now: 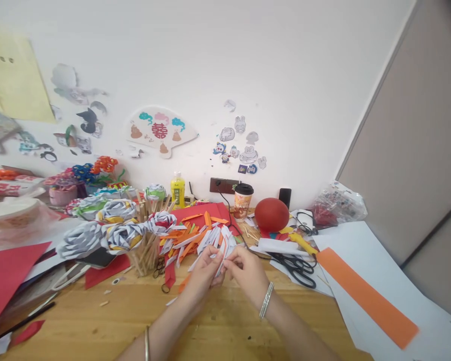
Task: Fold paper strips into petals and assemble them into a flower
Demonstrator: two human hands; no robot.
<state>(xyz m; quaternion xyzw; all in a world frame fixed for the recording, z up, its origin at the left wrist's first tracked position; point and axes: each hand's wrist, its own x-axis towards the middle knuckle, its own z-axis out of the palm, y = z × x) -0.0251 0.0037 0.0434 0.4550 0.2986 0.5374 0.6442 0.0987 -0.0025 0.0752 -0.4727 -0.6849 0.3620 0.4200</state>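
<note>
Both hands meet above the middle of the wooden table (225, 321). My left hand (206, 273) is closed, pinching a small folded paper strip (221, 260) that looks white with an orange edge. From the other side, the fingertips of my right hand (246, 271) pinch the same strip. Its lower part is hidden by the fingers. Just beyond them lies a heap of folded paper pieces (190, 240), orange and white. Black-handled scissors (298, 271) rest to the right of my right hand.
Paper roses (124, 235) and a bundle of wooden sticks (141, 258) stand at the left. Behind are a yellow drink bottle (178, 190), a lidded paper cup (243, 203) and a red balloon (271, 214). An orange strip (368, 296) lies on white sheets (346, 240) at right.
</note>
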